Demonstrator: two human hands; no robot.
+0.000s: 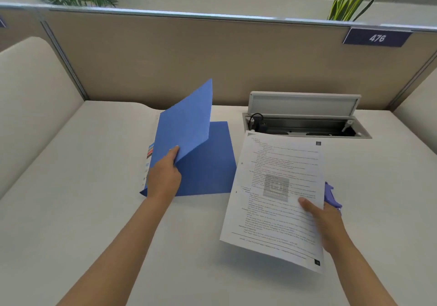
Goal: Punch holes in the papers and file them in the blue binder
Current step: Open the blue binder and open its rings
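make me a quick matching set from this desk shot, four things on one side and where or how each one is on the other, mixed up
Things:
1. binder cover
2. printed papers
3. purple hole punch
4. desk cable box lid

States:
A. partly hidden behind the papers
B. propped open at the desk's back edge
C. lifted open by the left hand
D. held above the desk in the right hand

Pairs: 1-C, 2-D, 3-A, 4-B

**Blues, white and beige at your hands**

Your left hand grips a plain mid-blue binder; just left of it peeks a white sheet with red, blue and dark stripes. Your right hand holds white papers printed with black text and a grey square emblem. Just beyond that hand sits a purple hole punch. Beneath both lies the off-white desk.
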